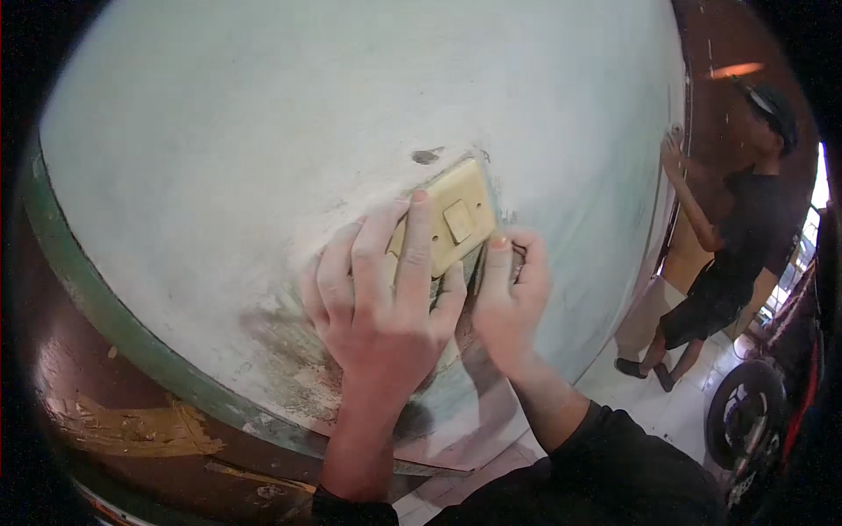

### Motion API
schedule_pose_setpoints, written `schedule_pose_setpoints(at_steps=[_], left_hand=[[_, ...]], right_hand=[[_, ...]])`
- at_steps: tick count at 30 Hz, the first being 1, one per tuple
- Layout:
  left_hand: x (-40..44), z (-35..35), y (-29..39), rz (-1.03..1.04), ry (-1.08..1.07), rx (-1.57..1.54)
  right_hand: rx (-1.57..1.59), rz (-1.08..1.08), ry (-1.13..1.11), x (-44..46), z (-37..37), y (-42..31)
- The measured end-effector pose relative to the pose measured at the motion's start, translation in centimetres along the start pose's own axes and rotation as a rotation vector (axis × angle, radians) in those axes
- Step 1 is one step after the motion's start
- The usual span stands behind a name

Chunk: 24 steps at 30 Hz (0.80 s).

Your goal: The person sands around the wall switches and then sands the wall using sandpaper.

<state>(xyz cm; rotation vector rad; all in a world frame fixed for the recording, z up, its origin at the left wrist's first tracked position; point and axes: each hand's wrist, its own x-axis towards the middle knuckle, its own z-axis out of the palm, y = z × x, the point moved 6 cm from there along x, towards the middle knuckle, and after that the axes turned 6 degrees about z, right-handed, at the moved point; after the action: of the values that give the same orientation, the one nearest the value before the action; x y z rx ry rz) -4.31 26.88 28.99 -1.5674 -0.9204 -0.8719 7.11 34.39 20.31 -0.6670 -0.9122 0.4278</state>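
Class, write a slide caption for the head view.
Left hand on a cream switch plate, right hand beside it, pale wall behind.

Fisheye bending, glare [822, 180] far right.

Seemingly a home; wall switch [458, 222], tiled floor [647, 412]

Two grips at work, one left grip [381, 307], one right grip [513, 302]. Black sleeves [623, 473]: two, below the grips. One switch plate [449, 197], between and above both grips. One rocker [458, 221] showing, right of left grip's index finger; plate partly covered, so I can't tell if more. Small holes [478, 206] on its face: two visible. Dark pit [426, 157]: one, just above left grip. Other person [759, 206]: one, well right of right grip; one cap [774, 114], two shoes [630, 368]. One wheel [745, 412], right of and below right grip.
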Motion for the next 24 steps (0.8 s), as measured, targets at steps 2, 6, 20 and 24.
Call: schedule_pose_setpoints(at_steps=[2,6,20,24], left_hand=[[0.0,0.0,-0.1,0.004,0.004,0.000],[-0.5,0.2,-0.7,0.014,0.024,-0.061],[-7.9,2.4,2.9,-0.040,-0.123,0.110],[-7.4,2.7,3.3,-0.078,-0.085,0.142]], right_hand=[[0.014,0.060,0.018,0.5,-0.1,0.3],[0.025,0.035,0.028,0.0,0.5,0.4],[-0.173,-0.242,-0.164,1.7,0.1,-0.8],[-0.167,-0.229,-0.202,2.5,0.1,-0.7]])
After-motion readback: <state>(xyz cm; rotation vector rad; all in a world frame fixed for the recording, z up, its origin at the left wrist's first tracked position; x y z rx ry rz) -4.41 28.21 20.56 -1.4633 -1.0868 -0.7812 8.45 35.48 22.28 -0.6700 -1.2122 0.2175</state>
